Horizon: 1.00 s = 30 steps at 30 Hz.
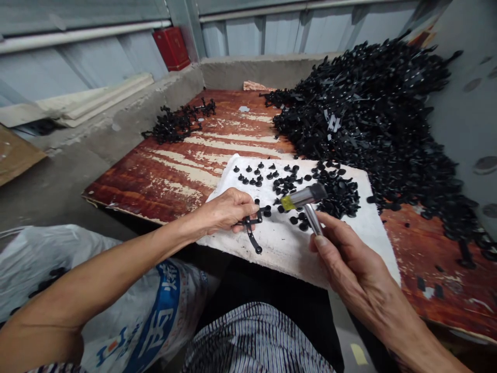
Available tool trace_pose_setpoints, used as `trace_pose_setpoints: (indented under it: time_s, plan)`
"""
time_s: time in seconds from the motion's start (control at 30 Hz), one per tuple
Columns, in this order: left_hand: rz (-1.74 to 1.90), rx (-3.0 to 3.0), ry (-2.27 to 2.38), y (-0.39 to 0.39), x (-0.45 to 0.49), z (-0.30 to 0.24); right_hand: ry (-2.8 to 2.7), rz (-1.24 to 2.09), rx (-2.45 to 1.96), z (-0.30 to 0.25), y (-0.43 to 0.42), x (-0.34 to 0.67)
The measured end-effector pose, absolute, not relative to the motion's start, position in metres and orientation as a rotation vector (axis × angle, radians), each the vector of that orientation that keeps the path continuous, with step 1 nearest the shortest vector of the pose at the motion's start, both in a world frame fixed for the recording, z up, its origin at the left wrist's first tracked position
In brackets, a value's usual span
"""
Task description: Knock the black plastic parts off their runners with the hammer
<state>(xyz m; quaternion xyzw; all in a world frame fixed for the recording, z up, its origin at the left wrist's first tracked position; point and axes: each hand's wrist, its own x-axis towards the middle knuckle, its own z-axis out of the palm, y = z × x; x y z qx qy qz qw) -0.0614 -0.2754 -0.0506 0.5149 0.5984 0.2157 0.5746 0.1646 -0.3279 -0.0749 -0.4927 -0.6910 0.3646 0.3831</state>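
Observation:
My left hand (233, 207) pinches a black jointed bracket (253, 239) over the near part of a white cloth (279, 248). One curved arm of the bracket points down toward me, with a round end. In my right hand (345, 254) is a small mallet (305, 196), gripped by its metal handle. Its head has a yellow face at the left and a black one at the right, and hangs above the cloth to the right of the bracket. Small black round-headed studs (252, 173) lie about on the cloth, with a denser pile of studs (341, 194) behind the mallet.
A big heap of black parts (368, 109) covers the right and back of the worn red-brown table (163, 176). A smaller cluster of black brackets (174, 124) sits at the back left. Below on the left stands a white plastic sack (135, 311). A red box (171, 48) rests on the ledge.

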Motion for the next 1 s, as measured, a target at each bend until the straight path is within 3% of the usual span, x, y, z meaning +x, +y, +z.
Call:
trace_pose_setpoints:
  time_s: [0.13, 0.23, 0.33, 0.8, 1.0]
  plan:
    - [0.498, 1.250, 1.414, -0.276, -0.061, -0.050, -2.000, 0.406, -1.018, -0.063, -0.325, 0.161]
    - [0.490, 1.262, 1.419, -0.276, -0.062, -0.050, -2.143, 0.233, -0.939, -0.065, -0.317, 0.159]
    - [0.488, 1.292, 1.429, -0.276, -0.063, -0.052, -2.355, 0.307, -0.924, -0.071, -0.311, 0.161]
    - [0.445, 1.355, 1.491, -0.274, -0.063, -0.056, -2.316, 0.334, -1.011, -0.079, -0.310, 0.162]
    - [0.414, 1.451, 1.316, -0.276, -0.060, -0.050, -2.057, 0.627, -1.136, -0.058, -0.294, 0.148]
